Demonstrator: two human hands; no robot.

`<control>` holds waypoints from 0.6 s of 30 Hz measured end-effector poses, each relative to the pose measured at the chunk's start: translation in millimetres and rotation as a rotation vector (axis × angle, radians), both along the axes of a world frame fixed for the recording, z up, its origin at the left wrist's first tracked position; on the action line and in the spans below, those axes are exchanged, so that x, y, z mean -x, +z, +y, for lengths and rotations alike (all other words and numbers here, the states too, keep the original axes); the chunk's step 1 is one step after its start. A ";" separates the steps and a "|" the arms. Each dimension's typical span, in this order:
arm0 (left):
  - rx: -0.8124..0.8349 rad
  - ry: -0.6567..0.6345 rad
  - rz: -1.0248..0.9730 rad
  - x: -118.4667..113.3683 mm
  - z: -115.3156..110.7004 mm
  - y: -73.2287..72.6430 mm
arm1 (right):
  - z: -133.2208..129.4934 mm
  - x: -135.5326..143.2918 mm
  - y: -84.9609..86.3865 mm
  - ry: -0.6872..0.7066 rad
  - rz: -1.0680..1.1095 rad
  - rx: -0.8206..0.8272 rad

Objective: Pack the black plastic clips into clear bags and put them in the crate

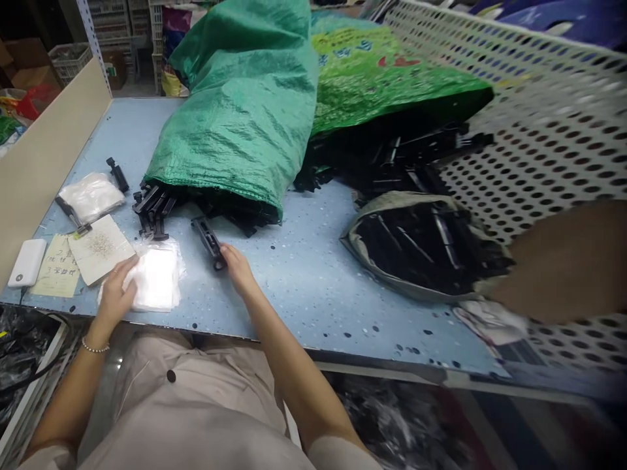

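Observation:
In my right hand (236, 266) is a long black plastic part (208, 241) with a slotted body, gripped near its lower end above the blue table. My left hand (117, 292) rests at the left edge of a stack of clear plastic bags (159, 277), its thumb and fingers apart. Behind the stack, several similar black parts (154, 207) spill from the mouth of a green woven sack (240, 117). A square card with brown specks (102, 248) lies just beyond my left fingers.
A handwritten yellow note (57, 267) and a white power bank (28, 262) lie at the left. Another bag bundle (93, 196) sits behind them. To the right are a bright green sack (392, 85), a grey sack of black parts (362, 238) and a perforated white panel (553, 143).

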State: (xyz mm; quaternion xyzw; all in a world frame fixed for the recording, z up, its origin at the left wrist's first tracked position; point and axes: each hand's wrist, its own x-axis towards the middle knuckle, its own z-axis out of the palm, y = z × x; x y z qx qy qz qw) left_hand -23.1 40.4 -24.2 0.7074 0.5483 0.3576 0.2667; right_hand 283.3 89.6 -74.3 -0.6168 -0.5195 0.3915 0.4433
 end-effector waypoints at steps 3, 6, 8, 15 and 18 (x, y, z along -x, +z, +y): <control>0.333 -0.090 -0.516 -72.5 3.0 -8.6 | -61.6 0.5 9.1 0.077 0.135 0.005; 0.580 -0.083 -0.816 -131.3 8.3 -3.5 | -104.3 4.6 23.4 0.196 0.090 -0.043; 0.644 -0.127 -0.876 -152.7 6.4 5.9 | -110.1 -1.2 34.0 0.107 -0.029 -0.126; 0.682 -0.267 -0.677 -171.2 -12.3 9.0 | -64.4 -28.3 54.6 0.061 -0.219 -0.233; 0.491 -0.156 -0.628 -172.9 -4.4 1.4 | -68.1 -19.4 54.3 0.148 0.029 -0.048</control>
